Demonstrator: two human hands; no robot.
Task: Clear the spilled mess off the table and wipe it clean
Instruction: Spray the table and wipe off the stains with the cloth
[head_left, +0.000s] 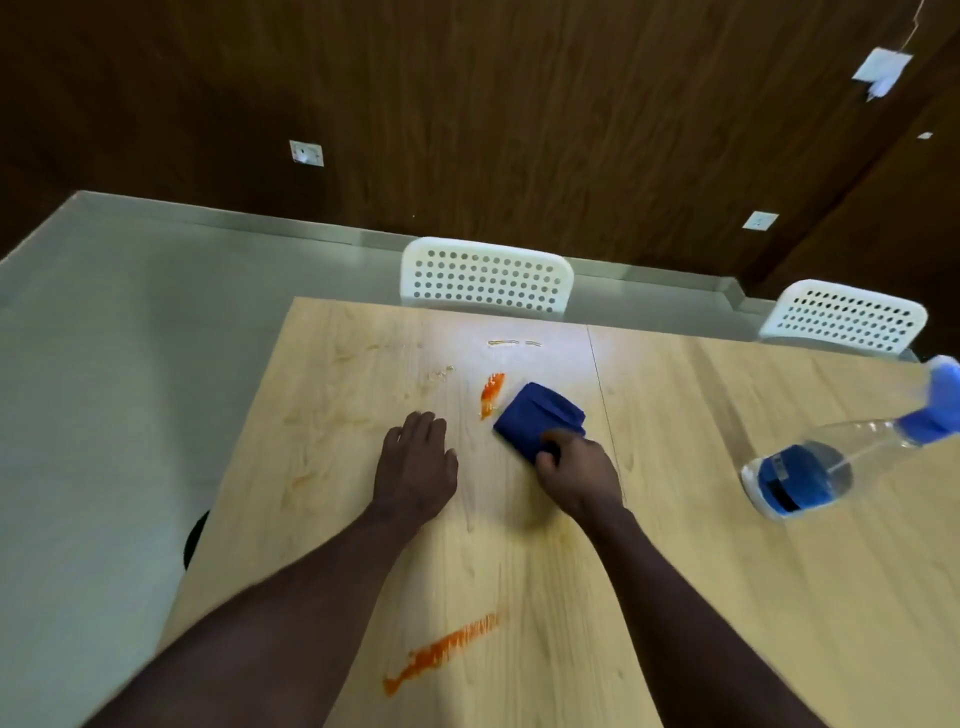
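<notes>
The right hand (576, 470) pinches the near corner of a folded blue cloth (537, 418) that lies on the wooden bench (675, 597), just beside a small orange smear (492, 394). The left hand (415, 467) lies flat on the bench with its fingers straight. A longer orange streak (441, 652) is nearer the person, and a spray bottle (841, 457) lies on its side far to the right.

Bright overhead light leaves a pale glare patch on the far tabletop (519, 338); wide-angle bending at edges, slight softness throughout.
</notes>
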